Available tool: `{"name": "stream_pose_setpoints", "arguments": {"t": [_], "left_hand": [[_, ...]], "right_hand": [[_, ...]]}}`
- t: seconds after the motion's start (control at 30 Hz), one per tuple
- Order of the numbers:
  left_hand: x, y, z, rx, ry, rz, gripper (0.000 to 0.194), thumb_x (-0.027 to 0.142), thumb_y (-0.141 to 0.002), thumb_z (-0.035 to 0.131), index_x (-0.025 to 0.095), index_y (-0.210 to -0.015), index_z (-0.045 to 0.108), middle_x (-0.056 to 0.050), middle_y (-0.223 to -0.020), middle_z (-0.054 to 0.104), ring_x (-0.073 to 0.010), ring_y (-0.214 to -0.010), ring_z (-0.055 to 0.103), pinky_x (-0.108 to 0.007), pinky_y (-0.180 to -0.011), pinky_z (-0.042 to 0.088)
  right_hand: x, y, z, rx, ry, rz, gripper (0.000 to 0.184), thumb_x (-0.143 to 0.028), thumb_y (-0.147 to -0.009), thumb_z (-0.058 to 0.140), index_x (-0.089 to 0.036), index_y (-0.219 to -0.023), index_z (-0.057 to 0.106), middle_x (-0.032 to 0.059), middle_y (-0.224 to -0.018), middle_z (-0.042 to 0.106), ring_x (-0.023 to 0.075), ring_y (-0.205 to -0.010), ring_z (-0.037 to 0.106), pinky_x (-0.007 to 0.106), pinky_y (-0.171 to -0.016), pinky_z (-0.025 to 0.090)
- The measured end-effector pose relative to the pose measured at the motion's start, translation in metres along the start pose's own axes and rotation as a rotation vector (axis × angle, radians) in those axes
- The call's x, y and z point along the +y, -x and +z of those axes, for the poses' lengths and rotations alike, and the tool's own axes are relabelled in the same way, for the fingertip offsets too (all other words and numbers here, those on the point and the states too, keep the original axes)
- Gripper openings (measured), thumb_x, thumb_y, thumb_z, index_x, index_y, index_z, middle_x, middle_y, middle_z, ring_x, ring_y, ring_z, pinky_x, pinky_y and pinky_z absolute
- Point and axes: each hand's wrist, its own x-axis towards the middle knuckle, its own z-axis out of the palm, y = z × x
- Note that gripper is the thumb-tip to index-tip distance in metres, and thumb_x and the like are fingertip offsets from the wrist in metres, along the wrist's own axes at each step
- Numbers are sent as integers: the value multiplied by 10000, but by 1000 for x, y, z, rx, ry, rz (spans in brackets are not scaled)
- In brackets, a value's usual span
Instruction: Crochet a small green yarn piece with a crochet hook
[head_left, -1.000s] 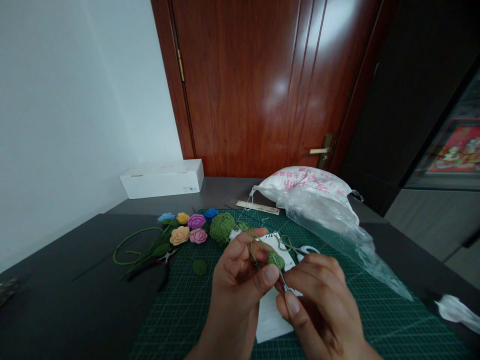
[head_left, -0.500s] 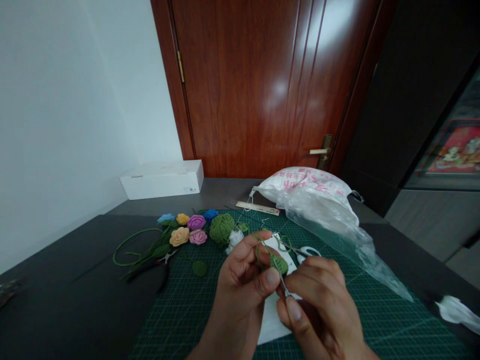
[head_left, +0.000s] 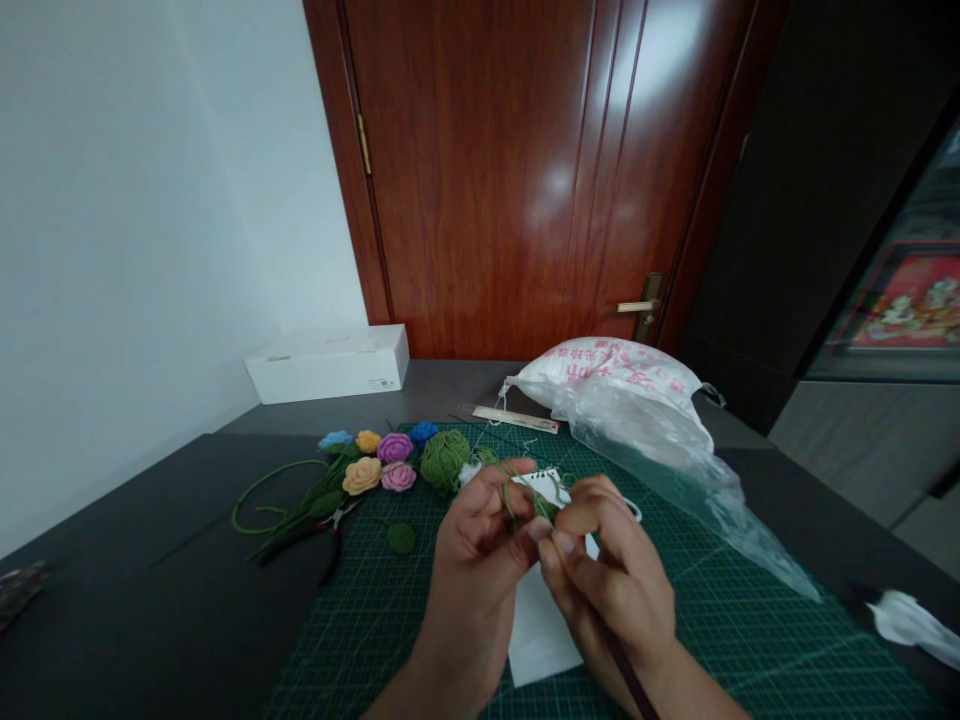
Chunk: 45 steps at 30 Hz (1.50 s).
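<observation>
My left hand (head_left: 476, 570) is closed on a small green crochet piece (head_left: 547, 508), pinched between thumb and fingers. Green yarn (head_left: 508, 490) runs over its raised index finger. Close against it, my right hand (head_left: 619, 570) grips a crochet hook (head_left: 624, 668) whose dark handle slants down below the palm. The hook's tip is at the crochet piece, mostly covered by fingers. Beyond the left hand sits a ball of green yarn (head_left: 445, 460), with some white stuff (head_left: 469, 473) partly hidden beside it. A white spiral notepad (head_left: 538, 635) lies beneath both hands.
A green cutting mat (head_left: 360, 640) covers the table's middle. Crocheted flowers (head_left: 395, 447), black-handled pliers (head_left: 330, 545) and a green leaf (head_left: 401, 538) lie at left. Behind are a ruler (head_left: 516, 418), a white box (head_left: 330, 365) and a stuffed plastic bag (head_left: 622, 385). Scissors (head_left: 634, 508) are mostly hidden.
My right hand has moved up and closer to my left, turning so that the hook's dark handle shows. It now covers more of the crochet piece and the scissors.
</observation>
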Motion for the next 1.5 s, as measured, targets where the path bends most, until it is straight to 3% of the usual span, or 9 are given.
{"name": "stream_pose_setpoints", "arguments": {"t": [0.1,0.17,0.43,0.63,0.83,1.03,1.27,1.5], "left_hand": [[0,-5,-2,-15,-26,43,462,127,-670,897,204,-1104,757,29,-759,593,-112,-712,579,-213,-680,501],[1,-8,-4,-24,-36,36,530,126,-662,898,198,-1165,747,28,-764,595,-119,-719,586,-222,-683,504],[10,-15,-7,-12,-131,48,545,108,-656,895,192,-1174,747,32,-749,618,-115,-721,602,-228,-692,518],[19,-16,-7,-34,-234,70,609,82,-646,888,173,-1222,709,62,-685,612,-105,-593,594,-227,-583,513],[18,-17,-7,-53,-200,59,587,91,-661,888,144,-1214,698,60,-665,629,-97,-574,589,-219,-584,507],[17,-15,-6,-22,-293,163,622,99,-725,846,198,-1300,633,49,-726,647,-110,-652,611,-210,-622,534],[18,-17,-7,-49,-483,203,687,139,-771,792,215,-1392,508,49,-799,621,-113,-577,593,-248,-542,547],[13,-20,-13,50,-559,251,652,125,-742,797,181,-1334,528,46,-781,624,-119,-666,609,-222,-585,496]], "right_hand": [[12,-1,2,-6,-78,-171,316,32,-829,578,-245,-757,445,-52,-685,528,127,-603,513,268,-583,454],[19,-1,3,-9,-122,-211,303,14,-848,579,-249,-781,444,-50,-693,538,127,-603,517,274,-588,474],[18,2,5,15,-54,-175,259,-37,-878,600,-240,-785,467,-17,-712,600,138,-607,587,279,-592,513],[15,4,2,-28,-44,-187,208,-29,-873,555,-231,-867,506,2,-739,630,159,-646,608,310,-634,538],[15,19,7,-68,177,-214,158,-75,-922,532,-233,-915,532,20,-798,642,180,-698,602,344,-665,528],[6,17,12,69,176,-89,155,-78,-919,537,-224,-872,516,-3,-759,637,156,-665,626,283,-634,503],[9,22,11,67,-141,193,139,-146,-984,515,-225,-871,531,-1,-791,625,159,-718,633,289,-651,520],[12,37,16,119,-187,244,119,-122,-982,553,-222,-924,584,20,-886,636,169,-815,640,319,-721,535]]}}
